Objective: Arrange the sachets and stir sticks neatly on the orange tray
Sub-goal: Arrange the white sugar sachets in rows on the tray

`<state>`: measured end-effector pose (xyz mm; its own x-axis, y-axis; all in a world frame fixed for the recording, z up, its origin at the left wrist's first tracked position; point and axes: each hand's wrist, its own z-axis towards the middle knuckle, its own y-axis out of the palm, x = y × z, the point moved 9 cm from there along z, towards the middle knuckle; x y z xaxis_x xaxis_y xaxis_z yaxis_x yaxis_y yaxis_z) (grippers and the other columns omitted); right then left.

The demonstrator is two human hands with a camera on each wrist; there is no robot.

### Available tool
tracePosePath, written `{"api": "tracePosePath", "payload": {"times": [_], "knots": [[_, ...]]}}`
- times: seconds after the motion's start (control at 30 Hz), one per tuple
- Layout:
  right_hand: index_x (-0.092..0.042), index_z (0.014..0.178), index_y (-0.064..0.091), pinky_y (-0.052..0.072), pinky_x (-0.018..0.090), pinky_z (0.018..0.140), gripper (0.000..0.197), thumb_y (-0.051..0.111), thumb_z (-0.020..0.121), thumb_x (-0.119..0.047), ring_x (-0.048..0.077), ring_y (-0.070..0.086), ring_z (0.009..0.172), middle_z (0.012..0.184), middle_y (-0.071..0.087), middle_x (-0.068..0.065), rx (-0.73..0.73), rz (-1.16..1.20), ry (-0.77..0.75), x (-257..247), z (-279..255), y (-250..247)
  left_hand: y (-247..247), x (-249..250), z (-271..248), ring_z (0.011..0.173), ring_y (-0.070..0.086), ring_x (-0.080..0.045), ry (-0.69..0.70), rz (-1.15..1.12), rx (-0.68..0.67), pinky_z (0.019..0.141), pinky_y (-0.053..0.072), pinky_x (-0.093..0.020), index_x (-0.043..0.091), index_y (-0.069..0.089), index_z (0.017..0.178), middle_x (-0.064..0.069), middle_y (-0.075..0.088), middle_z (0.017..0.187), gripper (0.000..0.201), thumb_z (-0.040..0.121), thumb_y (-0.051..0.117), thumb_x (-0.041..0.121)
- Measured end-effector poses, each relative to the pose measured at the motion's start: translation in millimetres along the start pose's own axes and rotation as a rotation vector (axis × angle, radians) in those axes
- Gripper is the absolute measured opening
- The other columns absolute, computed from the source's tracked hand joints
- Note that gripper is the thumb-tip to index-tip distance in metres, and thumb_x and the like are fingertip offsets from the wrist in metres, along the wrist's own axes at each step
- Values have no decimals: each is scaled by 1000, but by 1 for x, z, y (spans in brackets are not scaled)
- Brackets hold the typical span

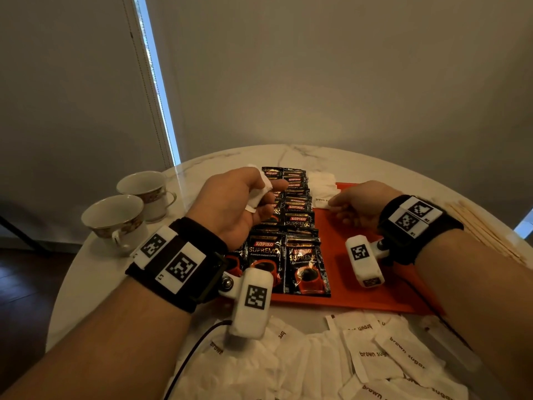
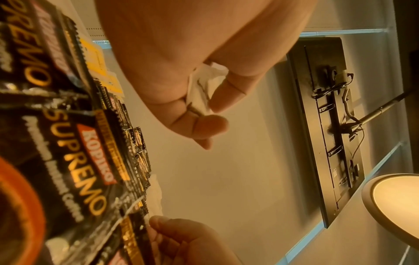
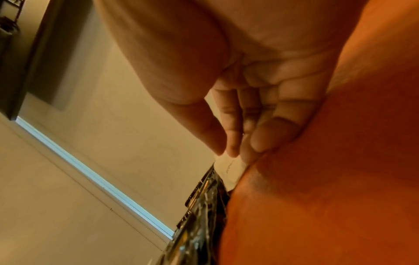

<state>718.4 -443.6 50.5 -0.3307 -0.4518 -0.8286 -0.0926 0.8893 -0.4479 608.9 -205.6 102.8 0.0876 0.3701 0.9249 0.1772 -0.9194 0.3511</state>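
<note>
The left hand hovered above the two rows of black coffee sachets on the orange tray, its fingers curled round a small bunch of white sugar sachets. The right hand lay low on the tray's far half, fingertips pinching or pressing one white sachet beside the coffee rows; the right wrist view showed the thumb and fingers closing on its edge, so it was judged to be held. More white sachets were already laid at the tray's far end. A loose heap of sugar sachets remained on the desk in front of the tray, and the stir sticks lay off the tray to the right. Two cups stood on the left.

Risks noted:
- The left hand's bunch looked crumpled and loosely gathered. A slack grip could drop sachets onto the coffee rows and spoil their order.
- The right hand worked just beside the coffee rows. A sideways nudge could shift the overlapping packets out of line.
- The wrist camera under the right wrist hung close to the tray and could drag laid sachets.
- The stir sticks lay near the desk edge; a careless sweep of the right forearm could roll them off.
</note>
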Motion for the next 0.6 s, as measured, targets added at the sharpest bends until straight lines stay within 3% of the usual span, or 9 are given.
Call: {"api": "tracePosePath", "payload": {"times": [0.07, 0.13, 0.23, 0.33, 0.43, 0.5, 0.6], "knots": [[-1, 108, 72, 47, 31, 70, 18, 67, 96, -13, 20, 60, 71, 91, 67, 13, -1, -24, -9, -2, -3, 1, 0, -1, -1, 65, 63, -16, 9, -7, 10, 54, 55, -24, -2, 61, 103, -22, 74, 102, 15, 95, 49, -4], [-2, 111, 72, 48, 32, 74, 19, 66, 97, -13, 21, 60, 76, 96, 69, 13, -4, 23, -21, -4, -6, -1, 0, -2, -1, 65, 69, -17, 2, -24, 23, 57, 60, -24, -4, 62, 103, -20, 71, 91, 10, 96, 55, -4], [-4, 112, 71, 49, 28, 64, 18, 65, 97, -10, 18, 60, 72, 104, 73, 14, -33, 192, -108, -14, -24, 0, 1, -3, -1, 63, 72, -17, -7, -4, -4, 54, 60, -24, -1, 65, 109, -13, 74, 76, 13, 97, 61, -2], [-10, 106, 74, 45, 28, 59, 21, 73, 90, -24, 13, 59, 65, 100, 73, 11, -209, 392, -278, -33, -55, 16, 7, -6, -3, 67, 72, -15, -32, 84, -76, 53, 58, -23, 6, 71, 112, -11, 78, 87, 19, 93, 69, 2], [-13, 103, 73, 49, 28, 61, 34, 76, 78, -36, 13, 63, 69, 92, 71, 4, -440, 439, -390, -48, -90, 44, 11, -7, -4, 71, 70, -10, 6, 187, -129, 54, 54, -20, 8, 72, 117, -8, 78, 99, 28, 89, 75, 6], [-12, 95, 72, 53, 29, 63, 28, 77, 73, -29, 13, 64, 69, 84, 72, 4, -438, 439, -464, -54, -100, 51, 12, -5, -5, 71, 71, -10, 45, 193, -123, 56, 55, -21, 4, 68, 116, -9, 77, 100, 31, 87, 76, 4], [-8, 90, 69, 55, 29, 61, 14, 75, 80, -16, 15, 63, 63, 76, 71, 7, -332, 549, -477, -54, -99, 44, 12, 4, -7, 74, 75, -21, 120, 116, -116, 57, 58, -24, 5, 57, 96, -13, 74, 92, 24, 85, 73, -9]]}}
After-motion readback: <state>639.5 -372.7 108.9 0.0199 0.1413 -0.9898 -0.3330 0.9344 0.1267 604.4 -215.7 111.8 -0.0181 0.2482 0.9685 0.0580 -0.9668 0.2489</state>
